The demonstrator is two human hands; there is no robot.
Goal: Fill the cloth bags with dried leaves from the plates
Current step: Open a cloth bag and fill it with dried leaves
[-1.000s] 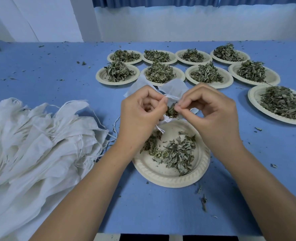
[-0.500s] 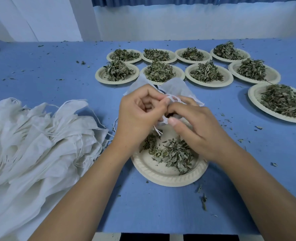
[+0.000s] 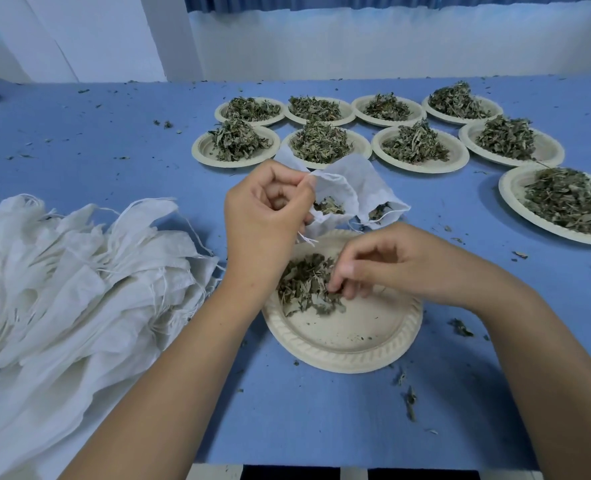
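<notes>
Currently the main risk is spillage. The right hand (image 3: 384, 268) is curling its fingers into the loose grey-green dried leaves (image 3: 304, 285) on the near round cream paper plate (image 3: 349, 358) and pinching a small tuft. Brittle flakes are likely to be dropping on the lift across to the bag mouth. Leaf crumbs (image 3: 410, 400) are already lying on the blue table (image 3: 322, 420) around that plate. Just beyond the plate's far rim, the left hand (image 3: 266, 216) is gripping the hem of a small white drawstring cloth bag (image 3: 335, 188), holding its mouth open. If that pinch slackens, the mouth will be sagging shut and the tuft missing it.

Containers:
- The held bag is showing some leaves inside.
- A second white bag (image 3: 377, 192), touching it on the right, is showing leaves too.
- The near plate is carrying a reduced heap on its far-left part.
- Nine heaped cream plates (image 3: 197, 150) are sitting farther beyond it.
- A pile of empty white bags (image 3: 62, 289) is lying left of the plate.
</notes>
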